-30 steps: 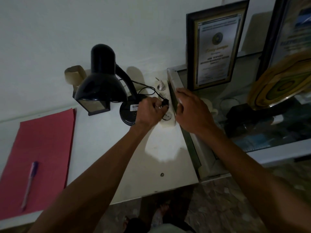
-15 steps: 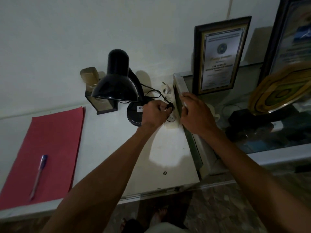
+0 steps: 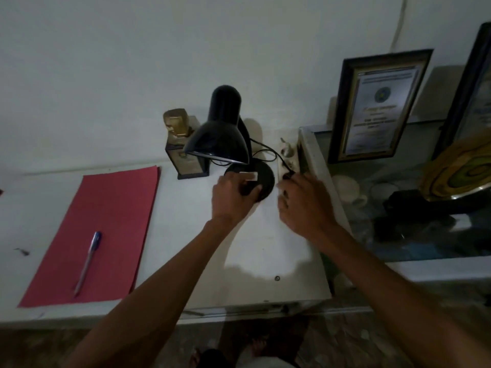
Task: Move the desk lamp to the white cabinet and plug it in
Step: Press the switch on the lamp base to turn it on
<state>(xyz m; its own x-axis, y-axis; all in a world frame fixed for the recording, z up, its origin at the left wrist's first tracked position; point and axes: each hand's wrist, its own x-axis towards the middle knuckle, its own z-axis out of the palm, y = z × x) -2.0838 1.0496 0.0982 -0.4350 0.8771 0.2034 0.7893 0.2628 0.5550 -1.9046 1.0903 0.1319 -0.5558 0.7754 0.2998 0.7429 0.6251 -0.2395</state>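
Dim white desk (image 3: 186, 235) against the wall: the lamp (image 3: 225, 134) stands on it, just beside the power strip (image 3: 288, 158). Our left hand (image 3: 233, 197) cups the lamp's base; our right hand (image 3: 303, 203) pinches the plug (image 3: 288, 176) at the strip (seated or not, we cannot tell). Plugging in looks underway; next, press it home.

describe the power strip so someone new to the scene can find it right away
Start at the white cabinet top, then go to its right edge, where it meets the glass case. The power strip lies there along that edge, just right of the black desk lamp's round base. It is the only pale, narrow bar with sockets, and the lamp's black cord runs to it beside the right hand.
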